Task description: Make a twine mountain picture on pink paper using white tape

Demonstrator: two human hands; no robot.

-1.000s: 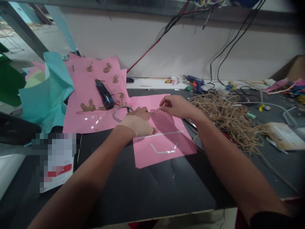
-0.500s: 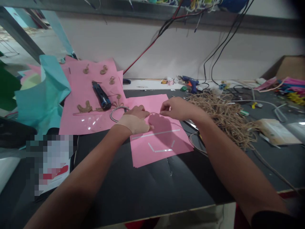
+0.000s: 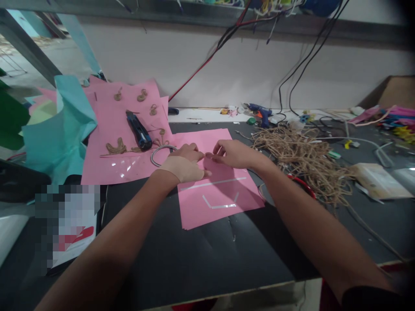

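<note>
The left hand point(image 3: 187, 159), a beige wrap point(image 3: 177, 169) around its wrist and palm, rests palm down on the pink sheet point(image 3: 194, 211), thumb well apart from the fingers and closed on nothing that shows. The right hand point(image 3: 231, 153) is low over the far half of the same sheet, fingers bent, its thumb and forefinger close together just beside the left fingertips. Anything pinched there is too fine to make out, so I cannot tell if it has hold of something.

The sheet lies on the dark surface point(image 3: 155, 259), with a long pale strip point(image 3: 214, 183) across it and shorter strips point(image 3: 223, 206) nearer. A metal ring point(image 3: 151, 156) sits just left of the left hand; beyond it a utility knife point(image 3: 139, 131) and twine pieces point(image 3: 116, 147) lie on more pink paper point(image 3: 110, 116). To the right is a tangle of twine point(image 3: 298, 160).

The sheet's near left corner shows a second edge, so the layers could slide apart if the left hand lifts or presses unevenly. A leftward slip of that hand could shove the ring against the twine pieces. The right forearm runs close by the tangle; a wide swing could snag loose strands.
</note>
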